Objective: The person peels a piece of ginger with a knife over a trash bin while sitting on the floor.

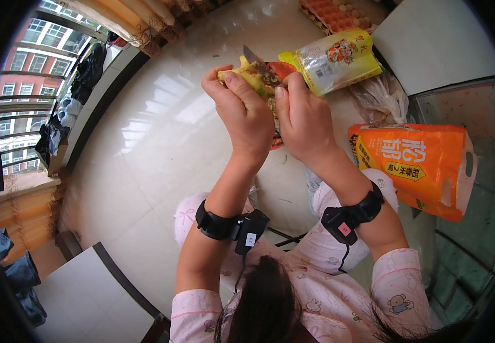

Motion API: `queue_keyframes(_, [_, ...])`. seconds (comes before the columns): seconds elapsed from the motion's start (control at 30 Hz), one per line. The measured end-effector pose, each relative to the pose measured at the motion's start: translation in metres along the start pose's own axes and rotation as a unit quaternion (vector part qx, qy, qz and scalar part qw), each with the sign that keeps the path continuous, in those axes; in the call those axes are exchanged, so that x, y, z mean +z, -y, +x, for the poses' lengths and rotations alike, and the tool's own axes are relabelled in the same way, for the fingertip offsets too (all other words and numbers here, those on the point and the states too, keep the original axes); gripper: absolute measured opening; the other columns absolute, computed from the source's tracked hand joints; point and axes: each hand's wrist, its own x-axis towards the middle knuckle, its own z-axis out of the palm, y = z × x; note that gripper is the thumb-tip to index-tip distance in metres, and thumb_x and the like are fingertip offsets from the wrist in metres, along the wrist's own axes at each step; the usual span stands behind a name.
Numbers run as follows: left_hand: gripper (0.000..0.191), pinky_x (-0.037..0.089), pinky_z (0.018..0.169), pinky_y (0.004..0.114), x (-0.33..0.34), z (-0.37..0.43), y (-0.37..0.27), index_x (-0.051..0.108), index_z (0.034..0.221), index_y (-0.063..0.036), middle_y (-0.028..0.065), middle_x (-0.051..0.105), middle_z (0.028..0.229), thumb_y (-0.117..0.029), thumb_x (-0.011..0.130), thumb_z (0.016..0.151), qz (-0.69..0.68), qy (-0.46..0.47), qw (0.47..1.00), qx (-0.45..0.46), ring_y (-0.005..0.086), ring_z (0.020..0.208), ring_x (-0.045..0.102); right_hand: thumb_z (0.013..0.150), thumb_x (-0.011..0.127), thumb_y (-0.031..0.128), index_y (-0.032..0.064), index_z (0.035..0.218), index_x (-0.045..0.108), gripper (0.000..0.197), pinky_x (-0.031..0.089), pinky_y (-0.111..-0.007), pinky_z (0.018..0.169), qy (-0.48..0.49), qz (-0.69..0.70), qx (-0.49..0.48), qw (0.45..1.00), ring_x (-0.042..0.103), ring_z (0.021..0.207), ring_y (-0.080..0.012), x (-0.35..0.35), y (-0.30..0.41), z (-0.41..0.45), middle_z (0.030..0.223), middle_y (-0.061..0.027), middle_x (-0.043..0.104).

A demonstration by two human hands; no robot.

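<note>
My left hand (243, 107) grips a knobby yellow root (252, 79), which looks like ginger, with a thumb on its near side. My right hand (305, 113) is shut on a knife, whose handle is hidden by the fingers. Its dark, debris-smeared blade (254, 58) lies against the right side of the root and points up and left. Beneath the hands stands a red container (282, 68), mostly hidden, with patterned material below it. Just to its right lies a yellow and clear plastic bag (335, 60).
An orange rice bag (414, 165) lies at the right beside my knee, near a crumpled clear plastic bag (384, 98). Egg trays (337, 15) stand at the top. Shoes (89, 73) line the window ledge at the left. A white panel edge (97, 291) is at the lower left.
</note>
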Motion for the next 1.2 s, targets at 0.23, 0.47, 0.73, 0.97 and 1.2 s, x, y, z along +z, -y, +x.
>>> queue_keyframes(0.23, [0.024,0.042,0.070,0.034,0.001,-0.003,-0.007,0.035,0.103,0.0025,0.0184,0.052,0.088,-0.019,0.030,0.095,0.029,0.017,0.999,0.009,0.0255,0.077,0.053,0.088,0.046,0.017,0.0026,0.083,0.040,0.017,0.044,-0.043,0.048,0.023,-0.009,0.001,1.000,0.056,0.053,-0.0341,-0.003,-0.004,0.001,0.060,-0.0164,0.054])
queue_keyframes(0.47, [0.023,0.042,0.072,0.034,0.004,0.001,0.006,0.035,0.104,0.0023,0.0187,0.049,0.093,-0.019,0.031,0.095,-0.017,-0.006,1.000,-0.021,0.0254,0.079,0.052,0.088,0.045,0.017,0.0026,0.082,0.039,0.017,0.044,-0.044,0.049,-0.012,0.040,0.021,0.999,0.057,0.056,-0.0349,0.003,-0.002,0.001,0.062,-0.0165,0.055])
queue_keyframes(0.73, [0.023,0.041,0.074,0.031,0.003,-0.005,-0.004,0.036,0.104,0.0022,0.0161,0.048,0.091,-0.018,0.030,0.095,-0.011,-0.015,1.000,-0.009,0.0214,0.081,0.050,0.088,0.045,0.016,0.0025,0.081,0.039,0.016,0.043,-0.044,0.048,0.007,0.023,0.037,0.999,0.056,0.054,-0.0348,0.002,-0.001,-0.001,0.064,-0.0156,0.055])
queue_keyframes(0.97, [0.024,0.039,0.079,0.029,-0.003,0.003,-0.002,0.037,0.104,0.0019,0.0136,0.047,0.096,-0.020,0.029,0.096,-0.091,0.024,0.991,-0.093,0.0184,0.087,0.047,0.086,0.046,0.015,0.0027,0.082,0.040,0.015,0.043,-0.042,0.048,-0.006,0.036,-0.041,0.998,0.056,0.055,-0.0324,-0.006,-0.007,0.005,0.064,-0.0143,0.055])
queue_keyframes(1.2, [0.026,0.038,0.081,0.030,0.000,-0.002,0.000,0.037,0.103,0.0030,0.0146,0.045,0.099,-0.021,0.029,0.096,-0.051,0.000,0.995,-0.088,0.0194,0.089,0.046,0.085,0.048,0.016,0.0037,0.081,0.040,0.015,0.045,-0.041,0.049,-0.004,-0.072,-0.022,0.997,0.058,0.057,-0.0314,0.004,0.002,-0.002,0.066,-0.0140,0.055])
